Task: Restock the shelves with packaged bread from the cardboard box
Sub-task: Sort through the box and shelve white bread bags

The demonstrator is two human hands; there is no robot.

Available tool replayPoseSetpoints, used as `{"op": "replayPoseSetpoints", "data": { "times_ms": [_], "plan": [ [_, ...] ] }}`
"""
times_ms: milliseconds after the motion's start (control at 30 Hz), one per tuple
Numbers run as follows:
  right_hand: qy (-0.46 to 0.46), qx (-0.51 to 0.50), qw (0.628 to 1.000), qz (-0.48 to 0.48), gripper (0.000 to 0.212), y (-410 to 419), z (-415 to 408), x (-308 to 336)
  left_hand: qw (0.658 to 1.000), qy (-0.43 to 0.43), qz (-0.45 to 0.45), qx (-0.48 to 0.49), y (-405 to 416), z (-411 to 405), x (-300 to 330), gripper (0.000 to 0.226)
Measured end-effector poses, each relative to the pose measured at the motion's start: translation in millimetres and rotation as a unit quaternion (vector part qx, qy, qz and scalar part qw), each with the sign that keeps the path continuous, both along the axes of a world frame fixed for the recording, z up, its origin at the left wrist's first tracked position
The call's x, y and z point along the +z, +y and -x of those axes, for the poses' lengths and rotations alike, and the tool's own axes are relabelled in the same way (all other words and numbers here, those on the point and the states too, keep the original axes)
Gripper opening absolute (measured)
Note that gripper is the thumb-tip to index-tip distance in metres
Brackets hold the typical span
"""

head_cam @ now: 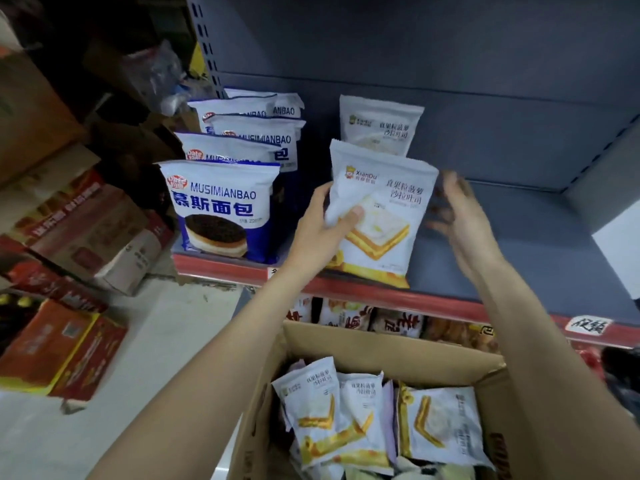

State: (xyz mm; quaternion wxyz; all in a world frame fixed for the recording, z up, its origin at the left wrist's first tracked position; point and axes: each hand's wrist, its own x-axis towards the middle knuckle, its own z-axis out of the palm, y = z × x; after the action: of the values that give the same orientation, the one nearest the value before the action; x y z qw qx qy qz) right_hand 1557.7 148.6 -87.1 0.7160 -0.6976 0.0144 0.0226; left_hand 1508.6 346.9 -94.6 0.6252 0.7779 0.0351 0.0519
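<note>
The left hand (pixel 323 225) pinches a bread pack (pixel 377 216) upright at the shelf (pixel 485 258) front edge, right hand (pixel 457 216) spread beside it; released unsupported, it may topple forward.

On shelf (pixel 519 237): Musimianbao packs (pixel 221 209) in rows at left, XianDu toast pack (pixel 381 220) to their right w/ another (pixel 379 124) behind; cardboard box (pixel 381 344) below, holding more packs (pixel 332 410).
</note>
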Motion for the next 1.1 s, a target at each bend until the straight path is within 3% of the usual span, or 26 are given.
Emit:
{"op": "replayPoseSetpoints", "data": {
  "times_ms": [100, 167, 267, 367, 433, 533, 600, 767, 933, 1033, 1100],
  "plan": [
    [-0.013, 0.074, 0.995, 0.066, 0.068, 4, 27, -1, 1.000, -0.004, 0.024, 0.008, -7, -28, 5, 0.052],
    [-0.023, 0.063, 0.993, 0.097, 0.079, 12, 17, -1, 0.998, -0.028, -0.036, 0.042, -9, -46, 6, 0.057],
    [-0.071, 0.008, 0.988, 0.137, 0.076, 34, -15, -3, 0.981, -0.053, -0.170, 0.079, -6, -62, -1, 0.072],
    [-0.089, -0.029, 0.986, 0.135, 0.073, 61, -46, -8, 0.974, -0.055, -0.210, 0.063, -2, -70, -13, 0.082],
    [-0.084, -0.040, 0.973, 0.212, 0.066, 79, -61, -14, 0.971, -0.008, -0.233, 0.059, 2, -75, -21, 0.081],
    [-0.066, -0.035, 0.924, 0.376, 0.065, 85, -67, -27, 0.963, 0.052, -0.263, 0.012, 6, -75, -27, 0.075],
    [-0.076, -0.043, 0.910, 0.404, 0.071, 74, -60, -33, 0.967, 0.065, -0.246, -0.014, 4, -65, -25, 0.071],
    [-0.248, -0.043, 0.868, 0.427, 0.049, 34, 12, -41, 0.982, 0.015, -0.181, -0.042, -8, -17, -11, 0.046],
    [-0.419, -0.065, 0.752, 0.505, 0.021, 4, 111, -52, 0.962, -0.108, -0.250, -0.006, -22, 64, -20, 0.023],
    [-0.405, -0.045, 0.760, 0.507, 0.013, -11, 160, -73, 0.926, -0.155, -0.340, -0.048, -21, 111, -52, 0.020],
    [-0.330, 0.011, 0.787, 0.521, 0.018, -20, 181, -98, 0.920, -0.116, -0.364, -0.089, -15, 136, -86, 0.020]
  ]
}}
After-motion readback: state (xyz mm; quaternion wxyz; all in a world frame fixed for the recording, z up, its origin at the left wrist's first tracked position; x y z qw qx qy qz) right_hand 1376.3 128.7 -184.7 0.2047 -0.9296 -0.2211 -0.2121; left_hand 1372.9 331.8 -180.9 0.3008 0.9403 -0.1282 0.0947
